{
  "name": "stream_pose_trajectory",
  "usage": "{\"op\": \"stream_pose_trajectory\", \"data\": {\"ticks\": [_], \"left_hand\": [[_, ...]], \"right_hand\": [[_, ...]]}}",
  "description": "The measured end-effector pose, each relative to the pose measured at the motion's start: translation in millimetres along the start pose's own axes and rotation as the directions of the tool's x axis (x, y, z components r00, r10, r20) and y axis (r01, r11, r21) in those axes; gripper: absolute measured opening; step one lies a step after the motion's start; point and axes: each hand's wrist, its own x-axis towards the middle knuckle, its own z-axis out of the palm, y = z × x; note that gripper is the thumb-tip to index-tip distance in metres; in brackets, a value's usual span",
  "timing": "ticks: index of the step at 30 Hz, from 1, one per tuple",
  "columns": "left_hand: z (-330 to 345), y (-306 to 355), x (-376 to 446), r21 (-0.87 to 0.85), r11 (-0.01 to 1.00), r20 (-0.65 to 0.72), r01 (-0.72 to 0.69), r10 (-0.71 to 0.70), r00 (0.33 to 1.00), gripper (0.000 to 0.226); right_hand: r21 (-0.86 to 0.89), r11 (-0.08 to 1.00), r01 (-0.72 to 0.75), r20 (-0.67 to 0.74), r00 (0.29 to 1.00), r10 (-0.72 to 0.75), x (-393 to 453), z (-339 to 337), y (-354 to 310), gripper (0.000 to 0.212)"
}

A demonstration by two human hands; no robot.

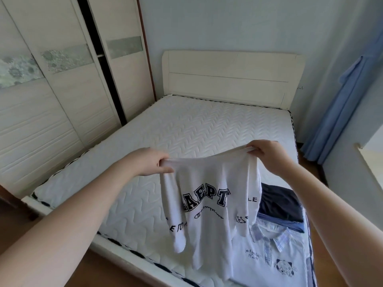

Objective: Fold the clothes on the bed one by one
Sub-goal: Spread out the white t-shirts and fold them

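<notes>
Hanging in the air above the near part of the bed (186,125): a white T-shirt (211,195) with dark block lettering, printed side facing the camera, lettering reading upright. Stretching by its top edge between two hands, that edge running left to right and rising slightly toward the right; long axis dropping downward toward the near edge of the mattress, lower part dangling in loose folds, one sleeve drooping at the lower left. Pinching the top left corner, fingers curled round bunched fabric: the left hand (151,162). Gripping the top right corner the same way: the right hand (267,154), held a little higher. Lying flat on the mattress just beside and partly under the hanging shirt, at the near right: a pale collared shirt (275,257) with a small cartoon print. Lying beyond it, near the right edge: a dark garment (279,204). Standing along the left wall: a white wardrobe (51,100)
</notes>
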Motion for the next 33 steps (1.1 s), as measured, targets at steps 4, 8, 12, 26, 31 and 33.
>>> {"op": "stream_pose_trajectory", "data": {"ticks": [4, 8, 12, 26, 31, 33], "left_hand": [[-10.8, -29.7, -3.2, -0.098, 0.995, -0.188, -0.03, 0.011, 0.982, 0.033], [-33.3, -38.7, 0.2, -0.351, 0.931, -0.446, -0.104, -0.069, 0.892, 0.036], [-55.6, -46.0, 14.2, -0.493, 0.861, -0.511, -0.121, -0.174, 0.842, 0.037], [-97.3, -91.5, 76.7, -0.447, 0.885, -0.156, -0.128, 0.064, 0.986, 0.026], [-103.4, -123.7, 96.9, -0.209, 0.976, 0.014, -0.062, 0.067, 0.998, 0.027], [-102.2, -134.9, 104.7, -0.171, 0.982, -0.045, -0.075, 0.069, 0.997, 0.034]], "right_hand": [[-0.066, 0.997, -0.039, 0.019, 0.999, 0.04, 3.8, -2.4, -28.6, 0.015], [-0.066, 0.995, -0.071, -0.038, 0.997, 0.069, 18.0, -12.9, -49.4, 0.017], [-0.07, 0.994, -0.085, -0.083, 0.993, 0.079, 39.8, -19.2, -57.3, 0.019], [0.042, 0.998, 0.046, 0.027, 0.999, -0.047, 128.0, 24.5, -31.9, 0.029], [-0.085, 0.987, 0.134, 0.024, 0.991, -0.132, 156.2, 39.0, -31.9, 0.025], [-0.145, 0.98, 0.139, -0.01, 0.99, -0.142, 161.1, 46.1, -36.2, 0.021]]}}
